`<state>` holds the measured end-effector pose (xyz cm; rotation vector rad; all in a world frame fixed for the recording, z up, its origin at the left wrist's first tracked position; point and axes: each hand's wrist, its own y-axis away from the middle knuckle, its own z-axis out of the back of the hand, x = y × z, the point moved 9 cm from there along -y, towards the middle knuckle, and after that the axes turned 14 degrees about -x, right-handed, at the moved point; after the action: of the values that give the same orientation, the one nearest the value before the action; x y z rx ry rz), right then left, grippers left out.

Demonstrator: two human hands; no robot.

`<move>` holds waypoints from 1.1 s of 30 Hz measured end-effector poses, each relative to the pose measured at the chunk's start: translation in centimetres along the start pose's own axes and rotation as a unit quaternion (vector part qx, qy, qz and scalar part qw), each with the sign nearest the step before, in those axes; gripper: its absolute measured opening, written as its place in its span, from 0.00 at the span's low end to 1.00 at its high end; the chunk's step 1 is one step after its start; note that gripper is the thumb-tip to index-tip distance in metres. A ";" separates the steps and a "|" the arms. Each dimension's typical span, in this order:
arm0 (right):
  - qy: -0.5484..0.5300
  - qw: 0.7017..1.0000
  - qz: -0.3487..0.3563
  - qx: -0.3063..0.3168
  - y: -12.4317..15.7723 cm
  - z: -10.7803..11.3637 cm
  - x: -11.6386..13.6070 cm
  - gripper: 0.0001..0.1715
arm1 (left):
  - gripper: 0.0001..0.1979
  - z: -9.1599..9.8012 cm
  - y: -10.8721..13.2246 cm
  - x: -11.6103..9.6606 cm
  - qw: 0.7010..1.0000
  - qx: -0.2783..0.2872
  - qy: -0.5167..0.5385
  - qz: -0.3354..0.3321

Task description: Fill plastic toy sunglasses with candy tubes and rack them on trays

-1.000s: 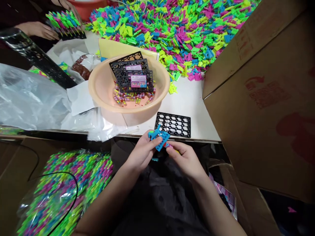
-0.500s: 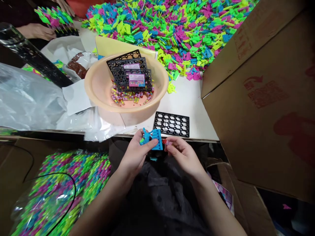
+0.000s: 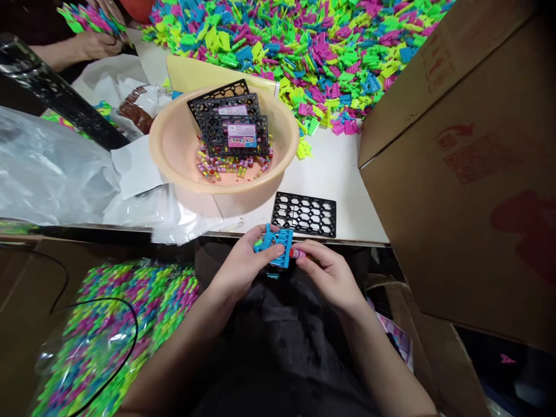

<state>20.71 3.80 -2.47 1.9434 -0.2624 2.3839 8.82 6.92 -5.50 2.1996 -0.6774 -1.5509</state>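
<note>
My left hand (image 3: 249, 258) is closed on a blue plastic toy (image 3: 281, 246), its thumb pressed on the ribbed part. In my right hand (image 3: 324, 269) a small candy tube (image 3: 297, 253) with a red end and pink wrapper is pinched between thumb and fingers. The red end meets the right edge of the blue toy; whether it has gone inside I cannot tell. Just beyond my hands a black plastic grid tray (image 3: 304, 214) lies flat at the table's front edge.
A peach basin (image 3: 169, 168) holds several black grid trays (image 3: 234, 124) and small candy tubes (image 3: 217, 168). Behind it spreads a heap of colourful plastic toys (image 3: 321, 52). A cardboard box (image 3: 456, 174) walls the right; a bag of toys (image 3: 108, 336) lies lower left. A co-worker's hand (image 3: 98, 45) holds toys.
My right hand has brought the candy tube against the blue toy, closing the small gap. The co-worker's hand with the toys has risen slightly. The view has shifted a little.
</note>
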 end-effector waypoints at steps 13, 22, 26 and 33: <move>0.140 0.986 0.085 0.008 0.8 0.1 2.1 0.13 | 0.14 -0.2 -0.1 0.3 0.998 0.033 -0.062 0.007; 0.150 0.984 0.070 0.068 0.5 -1.4 0.7 0.13 | 0.15 1.4 0.5 -0.1 0.992 -0.021 -0.108 -0.055; 0.116 0.992 -0.004 0.055 0.2 -1.3 -0.6 0.12 | 0.16 1.8 0.8 -0.6 0.991 -0.032 -0.101 -0.081; 0.122 0.983 0.023 0.132 -0.2 -2.1 0.5 0.36 | 0.15 1.5 1.0 -2.0 0.983 -0.003 -0.151 -0.107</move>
<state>18.61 4.30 -2.35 1.7241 0.0247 2.7768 6.67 7.22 -3.91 2.1088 -0.5321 -2.0199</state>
